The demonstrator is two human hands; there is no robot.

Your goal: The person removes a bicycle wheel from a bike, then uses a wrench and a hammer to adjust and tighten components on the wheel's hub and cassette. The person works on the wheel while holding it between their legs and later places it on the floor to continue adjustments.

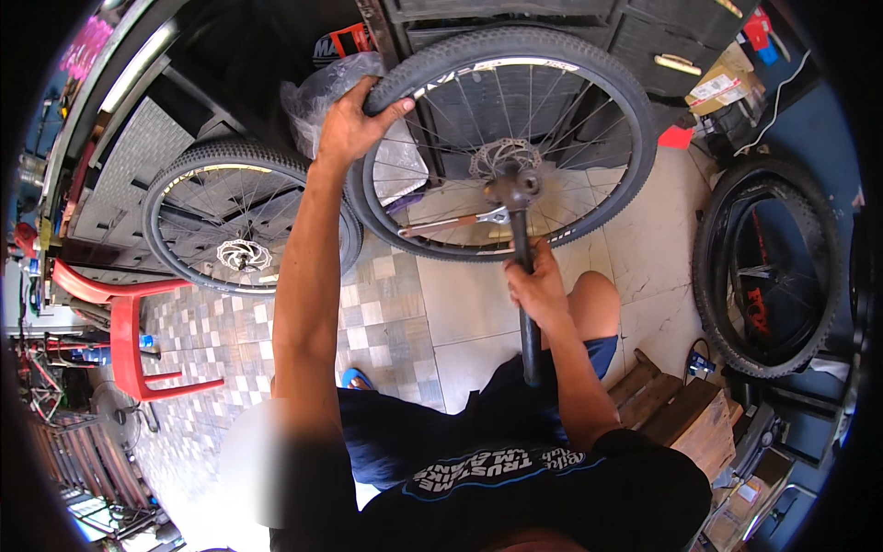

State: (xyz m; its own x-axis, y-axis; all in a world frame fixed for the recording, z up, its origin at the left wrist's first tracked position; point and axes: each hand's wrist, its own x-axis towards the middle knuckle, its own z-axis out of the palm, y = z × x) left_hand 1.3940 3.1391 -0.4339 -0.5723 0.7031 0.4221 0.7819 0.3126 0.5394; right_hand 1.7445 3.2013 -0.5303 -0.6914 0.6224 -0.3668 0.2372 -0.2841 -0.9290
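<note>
A bicycle wheel (529, 41) with a black knobby tyre is upright and tilted in front of me. My left hand (354, 127) grips its tyre at the upper left, thumb over the sidewall. In my right hand (541, 287) is a hammer (520, 230), held around its dark handle. The hammer head is in front of the hub, beside the brake disc (501, 158); whether it touches the hub I cannot tell. An adjustable wrench (455, 223) with an orange-brown handle lies sideways across the lower spokes, its jaw end near the hammer head. The hub is mostly hidden.
Another bicycle wheel (170, 179) leans at the left by a red plastic chair (126, 336). Loose tyres (713, 276) stand at the right. A wooden stool (694, 414) is near my right arm. Black drawers (635, 60) and clear plastic wrap (317, 92) are behind the held wheel.
</note>
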